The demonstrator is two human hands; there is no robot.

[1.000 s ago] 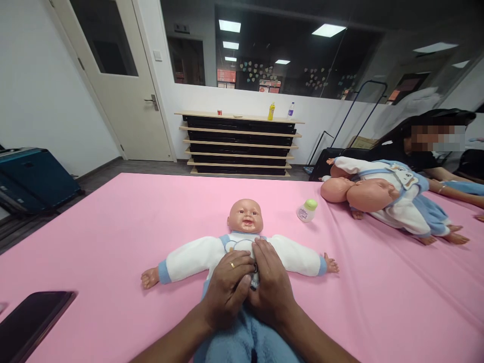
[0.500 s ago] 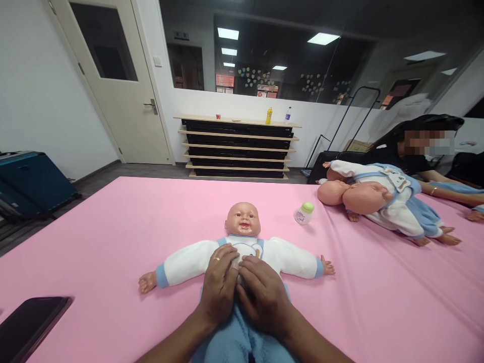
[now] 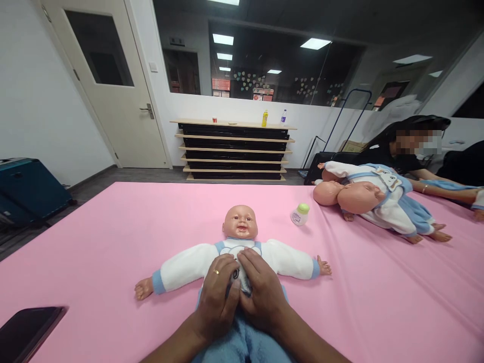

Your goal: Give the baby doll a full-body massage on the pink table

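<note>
A baby doll (image 3: 240, 222) lies on its back on the pink-covered table, arms spread wide, dressed in a white top and blue overalls with an animal face on the bib. On the left of its chest rests my left hand (image 3: 217, 290), a ring on one finger, fingers stretched forward together. My right hand (image 3: 262, 287) lies on the other side of the chest, its fingers also extended over the cloth. Between the two hands part of the bib print shows, and the thumbs come close together at the bottom. Both palms are hidden against the doll's clothes.
Right of the doll's head stands a small bottle with a green cap (image 3: 300, 215). Two more dolls (image 3: 378, 194) lie piled at the right, beside a person (image 3: 412, 146) in black. A phone (image 3: 28, 333) lies at the left on the pink cover (image 3: 94, 242).
My hands have shifted on the doll's chest; the right fingers now reach further up, and a gap showing the bib print has opened between the hands. The view has tilted slightly.
</note>
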